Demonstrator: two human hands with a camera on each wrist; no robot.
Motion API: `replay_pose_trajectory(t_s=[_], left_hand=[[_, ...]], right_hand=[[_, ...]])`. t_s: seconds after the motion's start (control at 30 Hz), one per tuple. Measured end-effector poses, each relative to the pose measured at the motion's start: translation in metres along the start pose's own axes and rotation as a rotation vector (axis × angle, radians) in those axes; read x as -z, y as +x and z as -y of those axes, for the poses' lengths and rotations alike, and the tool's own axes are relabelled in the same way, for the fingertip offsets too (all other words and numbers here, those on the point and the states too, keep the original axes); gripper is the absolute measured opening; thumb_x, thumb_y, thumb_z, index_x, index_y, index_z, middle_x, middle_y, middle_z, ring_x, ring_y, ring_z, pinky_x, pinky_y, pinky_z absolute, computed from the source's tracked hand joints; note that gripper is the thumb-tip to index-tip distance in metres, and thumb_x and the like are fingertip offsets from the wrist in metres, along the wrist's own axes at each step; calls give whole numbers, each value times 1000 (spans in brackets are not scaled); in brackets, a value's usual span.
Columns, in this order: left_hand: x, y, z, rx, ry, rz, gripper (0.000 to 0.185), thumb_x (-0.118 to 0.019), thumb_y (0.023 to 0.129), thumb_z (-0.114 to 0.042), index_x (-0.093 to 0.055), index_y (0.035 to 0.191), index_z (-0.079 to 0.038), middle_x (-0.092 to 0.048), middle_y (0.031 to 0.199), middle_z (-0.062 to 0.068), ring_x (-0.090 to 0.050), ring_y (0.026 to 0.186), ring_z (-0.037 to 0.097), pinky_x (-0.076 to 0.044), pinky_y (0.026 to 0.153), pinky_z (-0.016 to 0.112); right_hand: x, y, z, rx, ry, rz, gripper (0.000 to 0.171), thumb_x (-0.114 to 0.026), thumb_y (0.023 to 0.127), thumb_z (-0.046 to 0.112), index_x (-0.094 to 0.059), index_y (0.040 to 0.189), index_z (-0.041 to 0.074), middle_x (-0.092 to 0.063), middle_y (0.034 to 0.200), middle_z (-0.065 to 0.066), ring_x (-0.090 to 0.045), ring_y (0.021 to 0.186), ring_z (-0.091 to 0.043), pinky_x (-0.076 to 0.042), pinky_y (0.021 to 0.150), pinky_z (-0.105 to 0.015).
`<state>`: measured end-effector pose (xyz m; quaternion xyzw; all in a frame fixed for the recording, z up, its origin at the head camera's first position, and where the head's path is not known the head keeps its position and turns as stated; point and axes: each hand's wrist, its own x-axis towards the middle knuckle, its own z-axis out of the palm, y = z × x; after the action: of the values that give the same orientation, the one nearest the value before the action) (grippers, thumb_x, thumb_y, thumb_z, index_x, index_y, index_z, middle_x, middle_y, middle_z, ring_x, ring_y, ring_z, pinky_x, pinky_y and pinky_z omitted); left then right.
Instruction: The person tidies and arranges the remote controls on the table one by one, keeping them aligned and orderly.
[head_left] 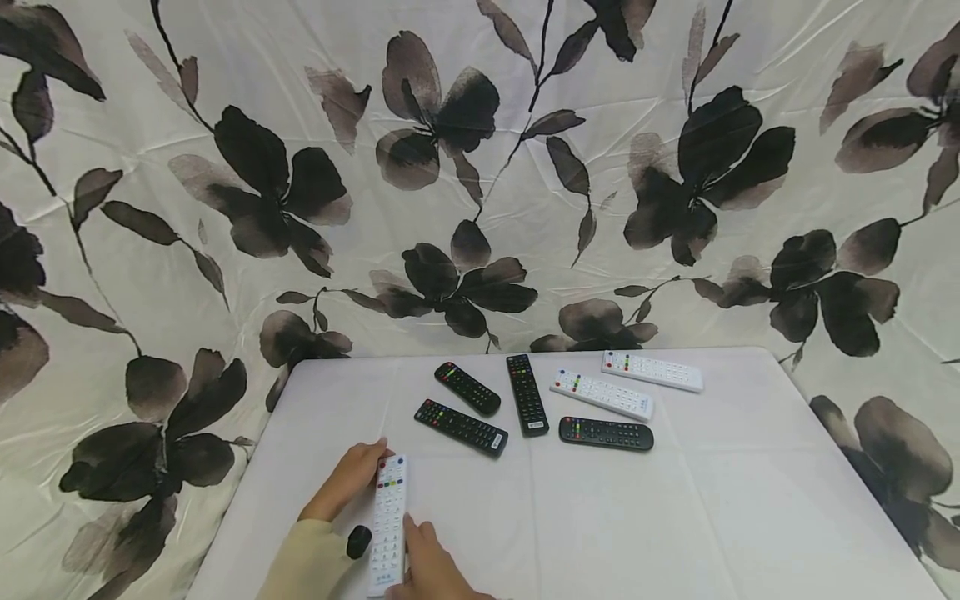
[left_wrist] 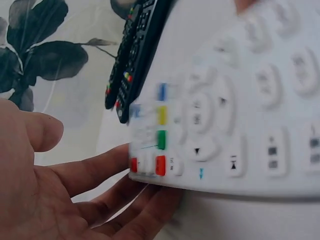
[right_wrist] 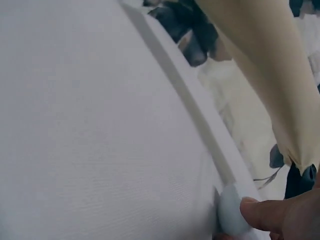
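Observation:
A white remote lies lengthwise on the white table near its front left, between both hands. My left hand rests against the remote's far end, where the coloured buttons are. In the left wrist view its fingers reach fairly straight to the edge of the white remote, with the thumb apart. My right hand lies at the near end, one finger straight along the right edge. The right wrist view shows a fingertip pressed on the rounded corner of the remote.
Several more remotes lie toward the back of the table: black ones and white ones. A flower-printed cloth hangs behind and around the table. A black wrist device sits by the beige sleeve.

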<state>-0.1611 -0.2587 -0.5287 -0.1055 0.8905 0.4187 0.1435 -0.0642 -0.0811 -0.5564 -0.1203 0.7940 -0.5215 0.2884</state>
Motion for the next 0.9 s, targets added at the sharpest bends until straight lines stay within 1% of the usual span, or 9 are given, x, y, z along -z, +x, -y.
replay_pose_trajectory(t_s=[0.13, 0.27, 0.33, 0.43, 0.53, 0.67, 0.8, 0.9], left_hand=[[-1, 0, -2, -1, 19, 0, 58, -35, 114, -34, -67, 126, 12, -62, 111, 19, -60, 100, 29, -50, 98, 51], [-2, 1, -6, 5, 32, -2, 58, -37, 113, -35, -64, 130, 13, -60, 114, 20, -59, 102, 30, -50, 98, 53], [-3, 0, -8, 1, 38, -11, 57, -37, 113, -35, -64, 130, 12, -60, 115, 21, -59, 103, 31, -50, 98, 54], [-5, 0, -11, -17, 47, -38, 56, -38, 113, -34, -65, 130, 12, -59, 115, 21, -58, 103, 32, -51, 98, 55], [-8, 1, -14, -36, 43, -73, 55, -39, 113, -33, -62, 133, 13, -58, 120, 24, -58, 109, 36, -49, 102, 59], [-11, 5, -21, -56, 32, -102, 56, -41, 112, -32, -56, 141, 14, -55, 132, 29, -55, 122, 43, -45, 110, 63], [-15, 13, -32, -79, 37, -126, 51, -45, 111, -29, -56, 141, 11, -56, 132, 28, -55, 120, 41, -47, 106, 61], [-19, 19, -39, -84, 41, -147, 50, -48, 108, -27, -55, 142, 10, -55, 133, 29, -55, 120, 42, -47, 106, 61]], right_hand=[[-3, 0, 2, 51, -74, -17, 87, -87, 86, 6, -40, 158, -6, -50, 114, -8, -51, 71, -9, -52, 63, -22], [-1, 0, -1, 92, -111, -31, 88, -88, 86, 8, -40, 158, -5, -50, 114, -6, -50, 71, -6, -51, 62, -20], [4, 0, -5, 105, -122, -40, 87, -88, 86, 9, -41, 158, -5, -50, 114, -4, -50, 71, -4, -50, 62, -18], [17, -4, -11, 150, -117, -82, 80, -85, 89, 10, -43, 156, -6, -50, 114, -3, -49, 74, 0, -49, 64, -18], [35, -8, -18, 199, -100, -158, 72, -81, 92, 10, -46, 151, -8, -51, 115, -3, -49, 78, 1, -49, 66, -18], [62, -9, -25, 237, -92, -306, 63, -79, 91, 7, -50, 145, -10, -54, 117, -6, -55, 84, -4, -54, 71, -21], [89, -6, -29, 259, -105, -459, 59, -78, 90, 3, -51, 141, -11, -56, 117, -12, -60, 89, -13, -56, 74, -24], [106, -2, -32, 275, -129, -540, 57, -76, 91, 2, -50, 141, -12, -56, 116, -16, -62, 90, -18, -57, 75, -26]])
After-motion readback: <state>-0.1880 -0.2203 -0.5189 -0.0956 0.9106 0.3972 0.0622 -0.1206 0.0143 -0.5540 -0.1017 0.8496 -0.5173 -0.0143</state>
